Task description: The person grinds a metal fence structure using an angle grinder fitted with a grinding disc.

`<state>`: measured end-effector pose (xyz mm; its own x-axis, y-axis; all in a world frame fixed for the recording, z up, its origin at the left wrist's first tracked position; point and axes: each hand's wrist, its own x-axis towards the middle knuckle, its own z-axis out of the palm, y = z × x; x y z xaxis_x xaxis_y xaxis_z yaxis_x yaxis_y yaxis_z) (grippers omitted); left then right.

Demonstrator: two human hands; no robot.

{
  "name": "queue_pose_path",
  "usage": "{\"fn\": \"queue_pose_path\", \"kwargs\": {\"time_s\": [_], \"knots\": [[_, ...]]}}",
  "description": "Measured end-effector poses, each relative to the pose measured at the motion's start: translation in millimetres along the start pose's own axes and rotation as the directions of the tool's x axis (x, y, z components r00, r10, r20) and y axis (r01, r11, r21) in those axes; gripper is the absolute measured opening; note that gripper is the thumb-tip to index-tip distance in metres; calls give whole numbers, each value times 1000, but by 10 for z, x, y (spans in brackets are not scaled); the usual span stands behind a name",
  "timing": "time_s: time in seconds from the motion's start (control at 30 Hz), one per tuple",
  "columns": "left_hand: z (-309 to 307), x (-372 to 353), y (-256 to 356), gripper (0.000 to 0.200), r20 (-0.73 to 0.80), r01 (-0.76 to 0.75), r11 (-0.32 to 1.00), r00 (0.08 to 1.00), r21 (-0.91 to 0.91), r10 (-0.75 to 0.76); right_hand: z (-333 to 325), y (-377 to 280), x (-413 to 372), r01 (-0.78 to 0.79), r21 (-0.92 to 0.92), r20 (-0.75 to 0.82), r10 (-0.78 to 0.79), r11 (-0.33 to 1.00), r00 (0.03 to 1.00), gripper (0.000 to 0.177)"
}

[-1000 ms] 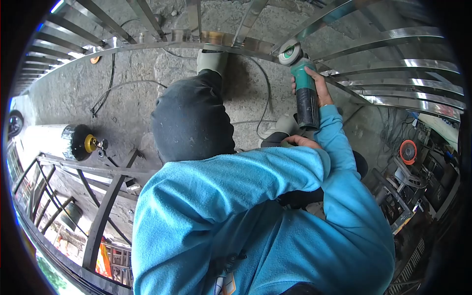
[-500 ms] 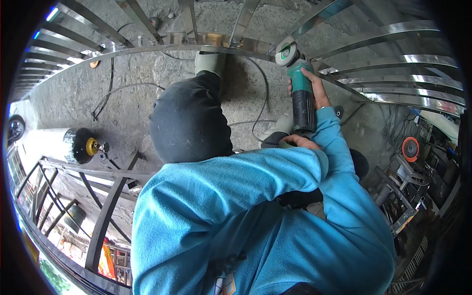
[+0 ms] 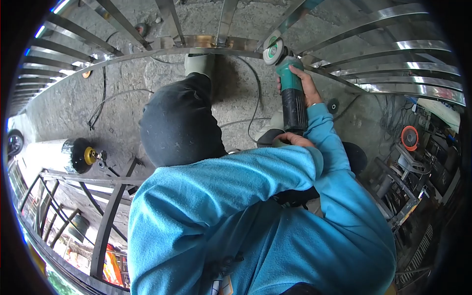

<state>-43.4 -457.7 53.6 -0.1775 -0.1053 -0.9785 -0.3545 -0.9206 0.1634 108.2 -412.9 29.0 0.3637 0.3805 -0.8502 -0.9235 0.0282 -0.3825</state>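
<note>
A teal and black angle grinder (image 3: 294,96) points up toward the metal frame, its body nearly upright in the view. My right hand (image 3: 308,87) is wrapped round its teal front part, thumb and fingers on either side. At the black rear end, my left hand (image 3: 295,140) curls its fingers, partly hidden by my sleeve. The grinder's pale disc (image 3: 273,51), with a green centre, overlaps the lower rail of the shiny metal frame (image 3: 243,43), close to where an upright bar meets it. Blue sleeves cover both my arms, the left one crossing my body.
My dark-trousered knee (image 3: 179,123) is bent on the left. Cables (image 3: 257,83) run over the concrete floor (image 3: 128,78). A gas cylinder (image 3: 73,150) lies at left beside a dark metal framework (image 3: 110,221). An orange-rimmed round object (image 3: 409,138) and clutter stand at right.
The whole view has shifted slightly, so frame, knee and grinder sit a little further left. Both hands keep their hold, and the disc stays at the rail.
</note>
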Motion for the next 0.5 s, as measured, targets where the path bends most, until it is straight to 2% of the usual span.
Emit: {"fn": "queue_pose_path", "kwargs": {"time_s": [0.1,0.13,0.17,0.2,0.33,0.4,0.43,0.5], "knots": [[-83,140,171,48,69,64,998,996,-8,-63,18,-44,34,-5,26,23,5,1000,1000,52],[-3,-38,45,48,66,62,998,996,-3,-62,21,-51,59,9,33,19,-10,999,1000,52],[151,-406,-254,48,-145,-87,996,985,24,90,20,-50,65,21,40,16,-22,999,1000,52],[224,-652,-439,49,-343,-223,971,909,81,238,21,-46,43,23,40,15,-24,999,1000,52],[186,-884,-561,50,-304,-248,966,917,69,257,4,1,21,6,41,17,-6,999,1000,51],[235,-1056,-617,51,-399,-184,983,900,22,177,-15,0,23,10,14,12,-10,1000,1000,51],[248,-1048,-629,51,-396,-185,983,901,24,179,0,-9,15,24,34,-13,-23,999,1000,51],[243,-1019,-674,52,-386,-272,961,883,43,267,1,-17,33,36,56,-36,-34,998,999,51]]}}
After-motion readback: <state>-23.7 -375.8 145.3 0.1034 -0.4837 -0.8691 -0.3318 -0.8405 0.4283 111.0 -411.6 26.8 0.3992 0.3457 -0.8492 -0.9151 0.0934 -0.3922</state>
